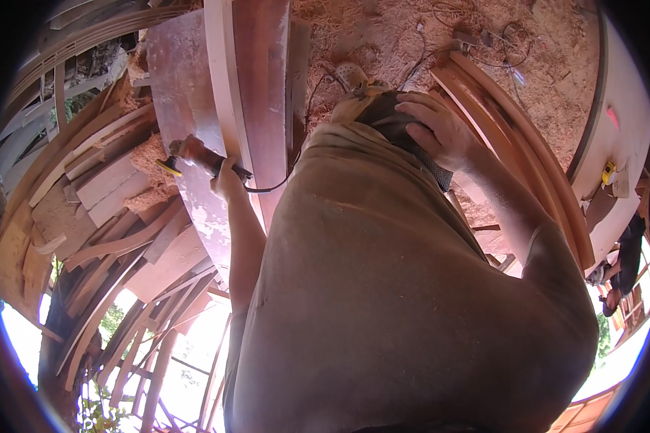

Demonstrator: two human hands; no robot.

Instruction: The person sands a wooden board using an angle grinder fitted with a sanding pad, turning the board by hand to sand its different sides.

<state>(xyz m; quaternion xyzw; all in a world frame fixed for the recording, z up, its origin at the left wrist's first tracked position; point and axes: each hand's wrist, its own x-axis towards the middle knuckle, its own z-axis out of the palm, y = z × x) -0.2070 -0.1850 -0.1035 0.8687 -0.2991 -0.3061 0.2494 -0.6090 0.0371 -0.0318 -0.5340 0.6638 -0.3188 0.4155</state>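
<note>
My left hand (226, 180) is closed around the rear of an angle grinder (208, 158), which has an orange-brown front and a yellow-edged disc (168, 167) pointing left. The grinder is over a broad reddish board (183, 79), beside a pale wooden beam (226, 72). From its back end a dark cord (271, 189) runs right and passes behind my shirt. My right hand (438, 131) holds nothing. Its fingers are apart, close to the dark cloth (386, 119) at my thigh.
Curved planks (516, 137) lie to the right on a shaving-covered floor (368, 29). Stacked boards (108, 180) fill the left side. A white panel (625, 108) carries a yellow tool (609, 172), perhaps a tape measure. Another person (630, 252) is at the far right.
</note>
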